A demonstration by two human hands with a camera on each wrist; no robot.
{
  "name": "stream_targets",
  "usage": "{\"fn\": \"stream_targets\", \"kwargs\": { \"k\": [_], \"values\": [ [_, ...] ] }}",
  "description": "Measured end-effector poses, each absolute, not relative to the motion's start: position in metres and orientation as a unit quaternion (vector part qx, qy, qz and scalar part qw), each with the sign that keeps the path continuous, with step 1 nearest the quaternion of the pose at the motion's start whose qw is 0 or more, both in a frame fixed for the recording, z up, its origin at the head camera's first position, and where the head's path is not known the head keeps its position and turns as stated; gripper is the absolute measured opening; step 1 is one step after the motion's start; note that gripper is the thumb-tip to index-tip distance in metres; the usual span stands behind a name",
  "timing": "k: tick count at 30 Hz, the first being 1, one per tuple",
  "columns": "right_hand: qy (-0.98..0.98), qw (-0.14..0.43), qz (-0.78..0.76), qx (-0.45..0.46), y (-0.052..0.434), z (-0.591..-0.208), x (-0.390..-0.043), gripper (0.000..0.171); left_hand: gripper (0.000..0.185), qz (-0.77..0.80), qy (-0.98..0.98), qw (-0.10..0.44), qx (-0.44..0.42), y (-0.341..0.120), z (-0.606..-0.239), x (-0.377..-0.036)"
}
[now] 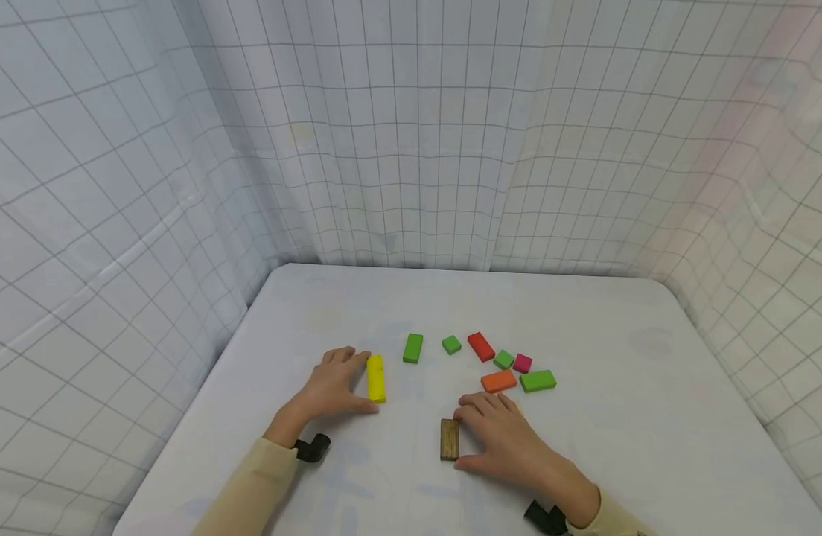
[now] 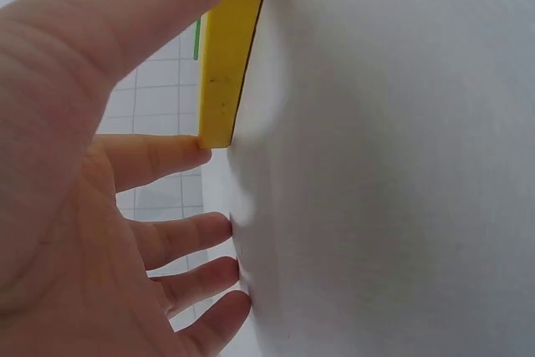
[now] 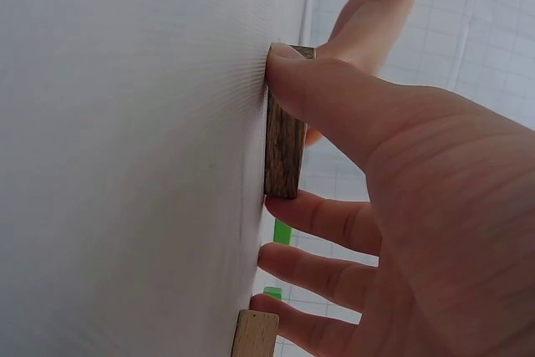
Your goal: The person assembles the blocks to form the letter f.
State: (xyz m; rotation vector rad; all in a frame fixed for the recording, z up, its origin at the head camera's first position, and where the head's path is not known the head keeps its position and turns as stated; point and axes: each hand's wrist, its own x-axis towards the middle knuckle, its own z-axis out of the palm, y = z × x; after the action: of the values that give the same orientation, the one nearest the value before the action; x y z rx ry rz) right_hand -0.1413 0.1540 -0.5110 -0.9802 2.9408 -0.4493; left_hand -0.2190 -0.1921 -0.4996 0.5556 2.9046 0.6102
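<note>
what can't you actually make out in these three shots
- Head view: the part of the white table under the left hand and right hand is hidden.
- Left wrist view: the top end of the yellow block is cut off by the frame edge.
- Right wrist view: a light wooden block is cut off by the bottom edge; the brown wooden block is partly covered by the thumb.

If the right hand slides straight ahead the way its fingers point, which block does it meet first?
Probably the orange block: it lies just beyond the right hand, whose fingers point toward the block cluster. Depth is hard to judge; the way between looks free.
</note>
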Motion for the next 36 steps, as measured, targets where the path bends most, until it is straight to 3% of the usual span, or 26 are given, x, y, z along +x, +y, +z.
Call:
{"fn": "stream_targets", "kwargs": {
  "k": [19, 36],
  "values": [
    [0.937, -0.002, -0.150, -0.316, 0.154, -0.509, -0.140, 0.064, 0.099, 0.212, 0.958, 0.039, 0.188, -0.181, -0.499, -0.220],
    [0.938, 0.007, -0.146, -0.313, 0.153, -0.506, -0.139, 0.064, 0.105, 0.249, 0.945, 0.069, 0.198, -0.155, -0.495, -0.217]
  ]
}}
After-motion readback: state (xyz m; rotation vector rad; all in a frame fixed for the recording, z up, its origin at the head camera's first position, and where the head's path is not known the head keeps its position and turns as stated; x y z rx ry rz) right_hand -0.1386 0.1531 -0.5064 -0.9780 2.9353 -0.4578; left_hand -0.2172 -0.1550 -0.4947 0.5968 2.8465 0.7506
